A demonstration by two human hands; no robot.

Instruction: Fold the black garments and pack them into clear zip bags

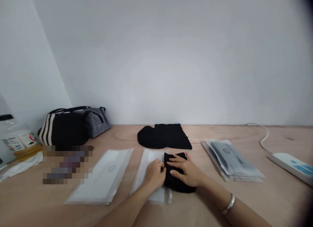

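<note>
A folded black cloth (179, 185) lies partly over the right side of a frosted plastic zip bag (143, 171). My left hand (156, 175) rests above the bag, its fingers curled and closed on the cloth's left edge; the fingertips are partly hidden. Flat on top of the cloth is my right hand (187, 171), fingers spread, a silver bangle at its wrist. Behind both hands, near the wall, more black cloth (163, 136) lies flat. Another frosted zip bag (102, 176) is to the left.
Filled frosted bags (231, 158) with dark contents are stacked at right, beside a white power strip (293, 166) with a cord. At left stand a black bag (68, 129), a striped bag (97, 122) and a bottle of yellow liquid (21, 140). A blurred patch covers something near them.
</note>
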